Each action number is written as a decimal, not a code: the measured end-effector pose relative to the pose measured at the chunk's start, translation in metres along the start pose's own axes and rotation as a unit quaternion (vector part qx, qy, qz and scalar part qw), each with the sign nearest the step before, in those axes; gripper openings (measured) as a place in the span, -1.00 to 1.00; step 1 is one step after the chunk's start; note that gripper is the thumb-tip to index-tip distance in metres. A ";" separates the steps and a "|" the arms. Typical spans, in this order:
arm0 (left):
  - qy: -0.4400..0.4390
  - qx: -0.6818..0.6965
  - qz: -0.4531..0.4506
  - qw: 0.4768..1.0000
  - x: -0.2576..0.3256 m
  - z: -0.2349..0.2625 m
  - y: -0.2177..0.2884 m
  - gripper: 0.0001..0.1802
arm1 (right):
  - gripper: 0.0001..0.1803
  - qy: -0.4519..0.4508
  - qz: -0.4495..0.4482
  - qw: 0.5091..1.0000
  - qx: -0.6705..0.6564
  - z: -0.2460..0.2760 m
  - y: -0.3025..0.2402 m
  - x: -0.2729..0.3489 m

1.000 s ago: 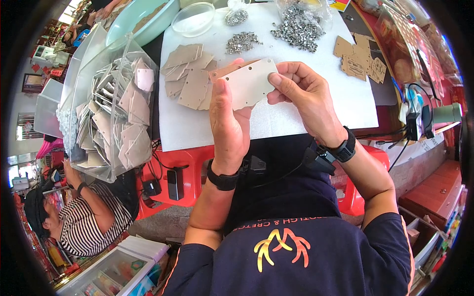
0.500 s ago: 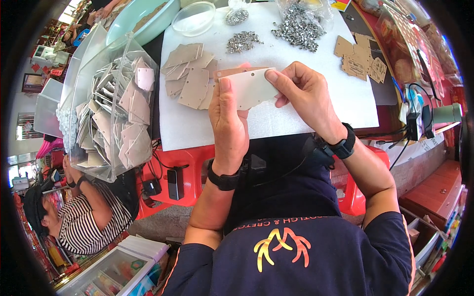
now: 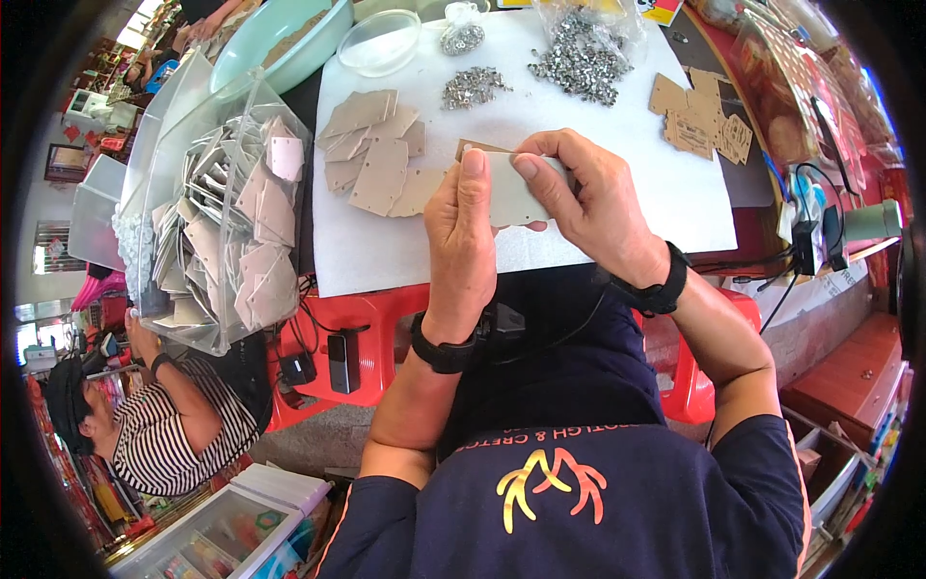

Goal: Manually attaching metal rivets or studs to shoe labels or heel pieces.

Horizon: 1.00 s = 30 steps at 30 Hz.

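Observation:
Both hands hold a pale grey-white card piece (image 3: 516,193) above the white table mat, with a brown card piece (image 3: 473,148) showing behind its upper edge. My left hand (image 3: 465,217) grips the left end, thumb upright on the front face. Around the right end my right hand (image 3: 588,198) is closed, its thumb pressed on the face near the top; most of its fingertips are hidden behind. Just left of my left hand lies a loose pile of beige card pieces (image 3: 381,174) with small punched holes. Beyond the hands is a small heap of metal fasteners (image 3: 473,87).
A clear bin (image 3: 227,241) crammed with card pieces stands at the left. More metal parts (image 3: 584,63) spill from a plastic bag at the back. Brown cut-out cards (image 3: 699,116) lie far right. A pale green basin (image 3: 280,43) sits back left; a person in stripes (image 3: 188,425) is beside me.
My right hand has moved left and slightly down, wrapping further over the card piece. My left hand has shifted a little right, and the brown card behind is more covered.

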<state>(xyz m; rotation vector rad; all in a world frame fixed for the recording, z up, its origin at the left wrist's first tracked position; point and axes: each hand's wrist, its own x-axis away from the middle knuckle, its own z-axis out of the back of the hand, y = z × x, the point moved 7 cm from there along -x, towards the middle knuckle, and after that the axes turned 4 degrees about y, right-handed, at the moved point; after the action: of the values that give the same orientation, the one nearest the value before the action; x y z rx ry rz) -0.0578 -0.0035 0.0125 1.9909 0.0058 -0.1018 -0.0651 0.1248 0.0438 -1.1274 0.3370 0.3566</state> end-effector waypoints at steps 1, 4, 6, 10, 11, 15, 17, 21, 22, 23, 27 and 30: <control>-0.014 0.018 -0.002 1.000 0.000 -0.002 0.001 -0.58 | -0.79 0.024 0.010 0.999 0.023 0.002 -0.003 0.001; -0.013 0.018 -0.002 1.000 0.001 -0.009 0.003 -0.65 | -0.81 0.034 -0.045 0.998 0.016 0.003 -0.005 0.001; 0.001 0.001 0.001 1.000 0.001 -0.009 0.004 -0.69 | -0.82 0.064 -0.028 0.997 0.029 0.002 -0.001 0.003; -0.019 0.011 0.004 1.000 0.000 -0.007 -0.003 -0.72 | -0.85 0.120 -0.022 0.991 0.052 0.004 0.001 0.005; -0.009 0.005 -0.006 1.000 -0.001 -0.005 -0.004 -0.72 | -0.85 0.119 -0.021 0.991 0.052 0.003 0.001 0.004; -0.013 0.000 -0.015 1.000 -0.002 -0.004 -0.004 -0.72 | -0.86 0.154 -0.014 0.986 0.067 0.003 0.000 0.004; -0.001 0.019 0.003 1.000 -0.001 -0.005 -0.005 -0.72 | -0.86 0.158 -0.019 0.985 0.068 0.003 -0.001 0.005; 0.008 0.015 0.003 1.000 0.000 -0.005 -0.007 -0.71 | -0.85 0.183 -0.056 0.981 0.032 0.000 0.001 0.009; 0.018 -0.018 -0.005 1.000 -0.001 -0.001 -0.009 -0.70 | -0.85 0.195 -0.063 0.979 0.022 0.001 0.003 0.010; 0.028 -0.051 -0.014 0.998 -0.001 0.002 -0.010 -0.69 | -0.85 0.195 -0.063 0.979 0.022 0.002 0.004 0.011; -0.006 -0.069 0.020 0.997 -0.003 0.002 -0.001 -0.66 | -0.85 0.077 -0.030 0.992 0.092 0.007 0.005 0.007; -0.062 -0.087 0.048 0.993 -0.005 -0.003 -0.001 -0.64 | -0.83 -0.018 0.000 0.997 0.078 0.015 -0.005 -0.006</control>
<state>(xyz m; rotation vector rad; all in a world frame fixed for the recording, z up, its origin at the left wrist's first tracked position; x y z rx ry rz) -0.0629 -0.0004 0.0128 1.8036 -0.1553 -0.1580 -0.0670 0.1363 0.0563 -0.9662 0.3271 0.3432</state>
